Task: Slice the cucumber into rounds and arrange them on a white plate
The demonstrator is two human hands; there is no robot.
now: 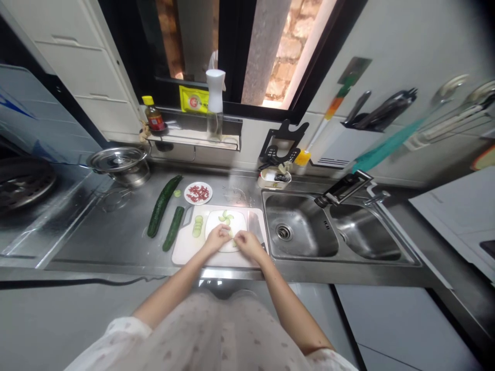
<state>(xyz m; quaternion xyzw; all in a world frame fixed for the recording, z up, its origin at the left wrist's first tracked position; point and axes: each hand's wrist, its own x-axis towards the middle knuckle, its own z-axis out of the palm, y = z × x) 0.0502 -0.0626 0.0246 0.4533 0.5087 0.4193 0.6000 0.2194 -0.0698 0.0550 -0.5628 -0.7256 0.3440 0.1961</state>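
Observation:
On a white cutting board [185, 252] lies a white plate [240, 222] with cut cucumber pieces [226, 217] set in a pinwheel. Over the plate's near part, my left hand [218, 238] and my right hand [248, 244] are closed, fingertips almost meeting at a small pale-green cucumber slice [231, 234]. The fingers partly hide that slice. A row of round cucumber slices [198, 226] sits on the board, left of the plate. Along the board's right side rests a knife [254, 224], partly covered by my right hand.
Left of the board lie a whole cucumber [164, 206] and a cut cucumber [173, 228]. Behind stands a small plate of chopped red bits [198, 194]. A lidded steel pot [126, 165] is at the back left. The double sink [297, 226] adjoins the board on the right.

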